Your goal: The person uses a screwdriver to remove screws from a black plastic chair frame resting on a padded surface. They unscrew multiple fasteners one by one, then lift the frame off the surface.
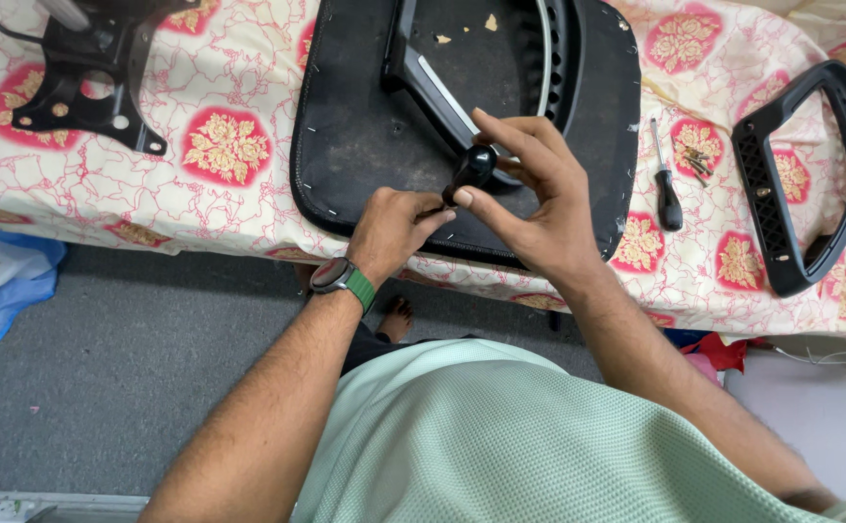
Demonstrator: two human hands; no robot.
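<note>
Both hands meet over the near edge of the upturned chair seat (365,126). The right hand (529,194) pinches a rounded black knob (474,167) between thumb and fingertips, the other fingers spread loosely above it. The left hand (392,228), closed in a fist with a dark watch (331,275) on a green band at its wrist, grips a thin tool whose tip touches the knob. One black armrest (433,87) lies on the seat. On the floral tabletop (229,208) to the right lie one screwdriver (667,189), a small cluster of screws (698,162), too small to count, and a second armrest (810,165). One black metal bracket (89,82) sits far left.
</note>
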